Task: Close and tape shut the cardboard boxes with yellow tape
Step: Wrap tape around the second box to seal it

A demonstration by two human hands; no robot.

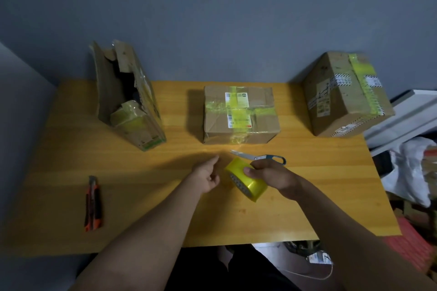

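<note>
Yellow wooden bench (165, 220) carries three boxes across mid-frame, left box (128, 99) torn open, while at lower centre the right hand (272, 175) grips the tape (246, 179) and the left hand (208, 177) hovers loosely curled beside it.

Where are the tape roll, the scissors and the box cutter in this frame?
tape roll (248, 179), head view, on its yellow outer band.
scissors (246, 155), head view, on the metal blades.
box cutter (93, 205), head view, on the middle of its orange-black handle.
</note>
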